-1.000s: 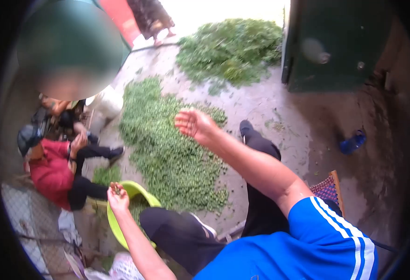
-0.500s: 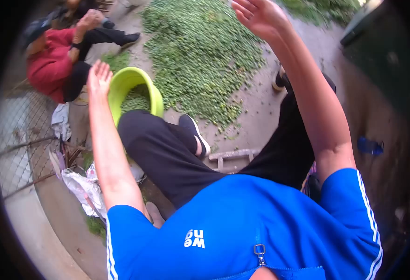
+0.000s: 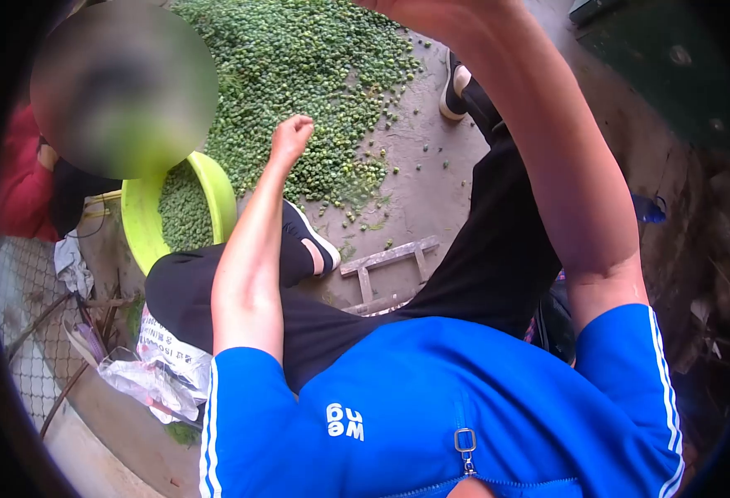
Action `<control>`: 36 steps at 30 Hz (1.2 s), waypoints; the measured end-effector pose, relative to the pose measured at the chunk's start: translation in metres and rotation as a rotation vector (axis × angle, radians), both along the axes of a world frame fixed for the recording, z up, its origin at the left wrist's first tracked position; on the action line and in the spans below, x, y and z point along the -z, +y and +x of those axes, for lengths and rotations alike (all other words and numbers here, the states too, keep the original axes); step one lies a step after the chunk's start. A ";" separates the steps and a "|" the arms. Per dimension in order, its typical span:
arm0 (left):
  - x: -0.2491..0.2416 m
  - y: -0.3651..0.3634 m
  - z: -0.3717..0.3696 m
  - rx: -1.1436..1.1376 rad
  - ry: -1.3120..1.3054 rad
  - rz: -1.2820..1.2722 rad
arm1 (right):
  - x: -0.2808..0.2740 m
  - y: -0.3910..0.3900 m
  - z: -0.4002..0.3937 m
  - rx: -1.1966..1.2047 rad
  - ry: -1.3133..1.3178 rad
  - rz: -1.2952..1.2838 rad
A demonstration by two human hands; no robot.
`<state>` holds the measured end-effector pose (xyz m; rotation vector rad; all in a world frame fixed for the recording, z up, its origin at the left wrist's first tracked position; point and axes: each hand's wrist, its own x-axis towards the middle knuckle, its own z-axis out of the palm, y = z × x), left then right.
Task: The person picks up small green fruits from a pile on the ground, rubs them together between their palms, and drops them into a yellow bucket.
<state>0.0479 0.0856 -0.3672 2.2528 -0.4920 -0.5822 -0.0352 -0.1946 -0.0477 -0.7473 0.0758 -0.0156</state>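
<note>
A broad heap of small round green fruits (image 3: 298, 75) covers the ground in front of me. Above its near side is my left hand (image 3: 292, 137), the fingers curled in; what they hold, if anything, I cannot make out. My right hand (image 3: 423, 15) reaches to the top edge of the view past the heap's right side, its fingers cut off by the frame. Left of my knee stands a lime-green tub (image 3: 222, 192), tilted towards the heap, with green fruits (image 3: 185, 212) inside.
A person in a red top (image 3: 24, 178) sits beyond the tub, partly blurred out. A small wooden frame (image 3: 390, 261) lies between my legs. White plastic bags (image 3: 153, 382) and wire mesh (image 3: 45, 274) are at the left. A blue object (image 3: 649, 208) lies at the right.
My left hand has swung right from beside the tub to over the heap, and its spread fingers have curled. My right hand has moved up and left, partly out of view.
</note>
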 end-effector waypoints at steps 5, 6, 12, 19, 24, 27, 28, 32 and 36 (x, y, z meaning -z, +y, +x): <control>0.028 -0.017 -0.018 0.213 -0.229 0.244 | -0.021 0.003 -0.011 -0.064 -0.024 -0.062; 0.033 -0.020 -0.018 0.243 -0.209 0.276 | -0.021 -0.001 -0.012 -0.090 -0.080 -0.075; 0.031 -0.034 -0.033 0.438 -0.310 0.553 | -0.006 -0.013 -0.006 -0.178 -0.220 0.030; 0.032 -0.018 -0.043 0.420 -0.390 0.427 | -0.005 -0.012 -0.007 -0.153 -0.181 0.004; 0.034 -0.012 -0.053 0.466 -0.451 0.391 | -0.005 -0.010 -0.009 -0.150 -0.180 -0.019; 0.036 -0.003 -0.060 0.428 -0.319 0.417 | -0.005 -0.009 -0.009 -0.141 -0.180 -0.034; 0.042 0.000 -0.061 0.428 -0.319 0.417 | -0.005 -0.008 -0.008 -0.140 -0.180 -0.034; 0.091 0.020 -0.055 0.202 -0.317 0.136 | -0.004 -0.003 -0.002 -0.118 -0.120 -0.069; 0.044 0.014 -0.031 -0.480 0.903 -0.412 | -0.011 0.008 -0.005 -0.026 -0.006 -0.137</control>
